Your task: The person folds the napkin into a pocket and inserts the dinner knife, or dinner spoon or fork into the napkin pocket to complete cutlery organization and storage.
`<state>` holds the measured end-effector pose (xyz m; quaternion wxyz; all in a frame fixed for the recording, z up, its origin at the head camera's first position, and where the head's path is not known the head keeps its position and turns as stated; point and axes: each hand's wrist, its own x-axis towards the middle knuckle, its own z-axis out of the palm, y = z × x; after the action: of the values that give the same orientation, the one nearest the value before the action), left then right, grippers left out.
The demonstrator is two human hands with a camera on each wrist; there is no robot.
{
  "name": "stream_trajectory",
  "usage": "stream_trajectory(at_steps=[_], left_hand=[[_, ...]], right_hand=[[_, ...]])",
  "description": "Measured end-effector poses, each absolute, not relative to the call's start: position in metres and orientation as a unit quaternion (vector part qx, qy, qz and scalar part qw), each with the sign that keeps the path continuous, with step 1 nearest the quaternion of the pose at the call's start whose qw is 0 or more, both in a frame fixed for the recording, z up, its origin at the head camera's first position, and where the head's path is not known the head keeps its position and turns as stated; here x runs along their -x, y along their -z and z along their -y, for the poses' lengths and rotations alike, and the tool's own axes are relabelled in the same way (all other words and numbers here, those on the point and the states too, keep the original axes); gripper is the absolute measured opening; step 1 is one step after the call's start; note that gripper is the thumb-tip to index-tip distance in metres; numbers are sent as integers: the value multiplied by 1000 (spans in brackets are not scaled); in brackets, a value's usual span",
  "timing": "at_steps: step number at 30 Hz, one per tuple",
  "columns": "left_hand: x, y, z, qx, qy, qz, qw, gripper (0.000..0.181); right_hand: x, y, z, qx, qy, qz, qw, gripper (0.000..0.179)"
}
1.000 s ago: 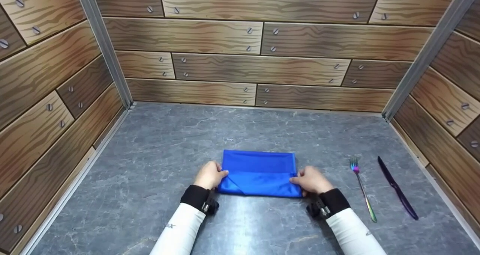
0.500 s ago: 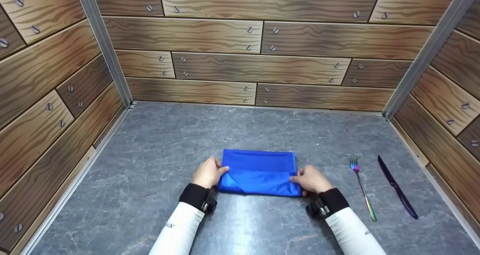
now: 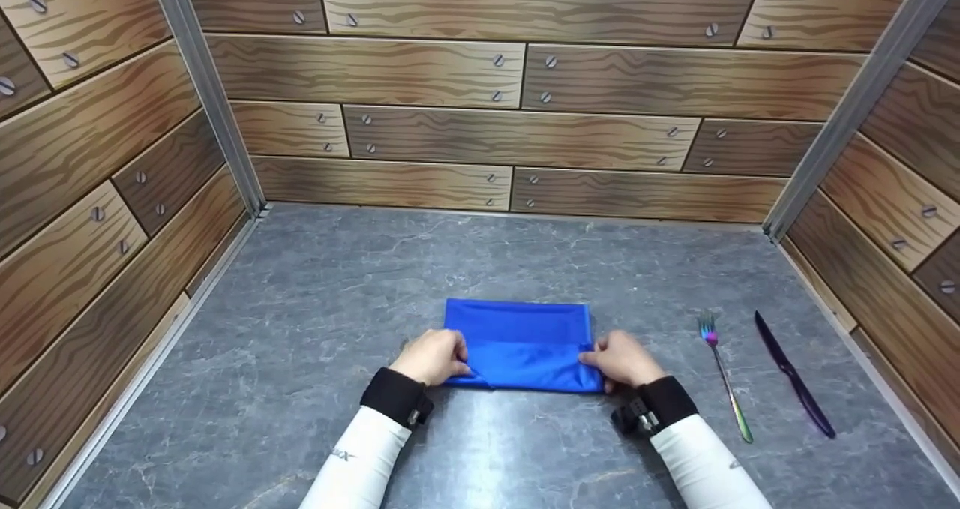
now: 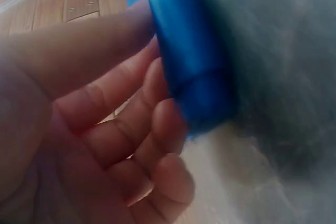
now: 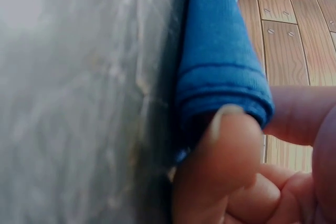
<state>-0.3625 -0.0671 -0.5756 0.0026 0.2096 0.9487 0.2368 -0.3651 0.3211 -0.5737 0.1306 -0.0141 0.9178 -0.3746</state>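
A folded blue cloth (image 3: 521,325) lies on the grey tabletop, its near part turned over into a band. At its near left corner, my left hand (image 3: 433,355) pinches the folded edge. In the left wrist view, the thumb and curled fingers (image 4: 168,124) meet the rolled blue edge. My right hand (image 3: 622,357) holds the right end of the band, thumb on top. The right wrist view shows a fingertip (image 5: 231,135) at the open end of the fold, with stitched hems around it. Part of the cloth's left side is hidden behind the left hand.
To the right of the cloth lie a rainbow-coloured fork (image 3: 724,378) and a dark purple knife (image 3: 793,374), tines and blade pointing away. Wood-patterned walls (image 3: 517,134) enclose the tabletop (image 3: 360,269) at the back and both sides.
My left hand has shifted from the cloth's left edge toward me and slightly right, to the near left corner. The right hand, fork and knife stay where they were.
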Motion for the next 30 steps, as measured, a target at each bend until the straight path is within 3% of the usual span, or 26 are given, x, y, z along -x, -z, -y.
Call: stream_trajectory(at_steps=[11,17,25,30], left_hand=[[355,571,66,-189,-250,-949,34,61],[353,568,65,-164,-251,-953,45,52],[353,571,66,-176,-259,-950,-2,43],[353,572,68,-187,-254,-949,2,32]], right_hand=[[367,576,-324,17,383,-914,132,47],[366,577,-326,14,393,-911,126,44],[366,576,-327,11,398,-908,129,44],[369,577,-330,6,383,-917,113,42]])
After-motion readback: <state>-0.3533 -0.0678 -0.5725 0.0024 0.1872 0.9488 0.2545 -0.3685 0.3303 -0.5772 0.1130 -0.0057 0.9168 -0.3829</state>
